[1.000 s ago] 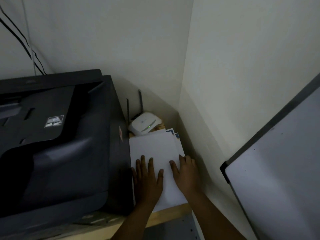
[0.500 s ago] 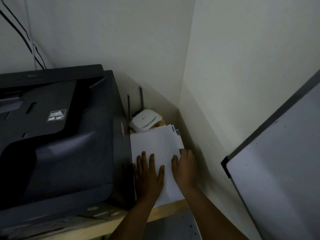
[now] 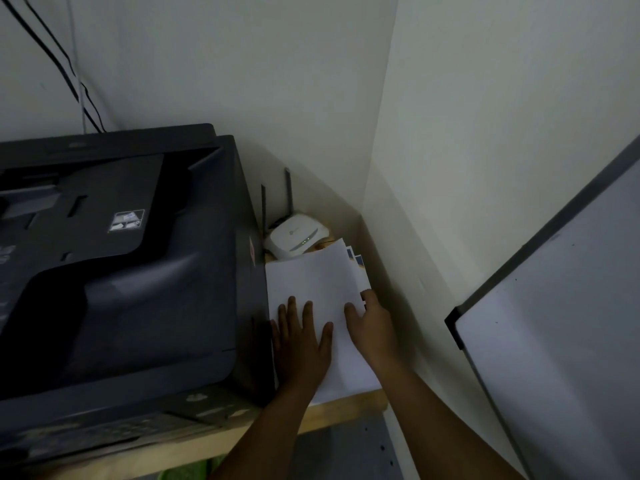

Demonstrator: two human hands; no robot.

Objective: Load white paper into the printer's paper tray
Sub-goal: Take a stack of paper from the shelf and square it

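A stack of white paper lies on the wooden shelf just right of the large dark printer. My left hand rests flat on the near part of the top sheets, fingers spread. My right hand curls around the stack's right edge, thumb on top and fingers under the upper sheets, which are lifted and fanned at the far right corner. The printer's paper tray is out of sight.
A white router with two upright antennas sits behind the paper in the corner. Walls close in behind and to the right. A whiteboard leans at the right. Black cables run down the wall above the printer.
My right hand has shifted from lying flat on the paper to gripping its right edge. The upper sheets have risen and fanned at the far corner. My left hand stays pressed down.
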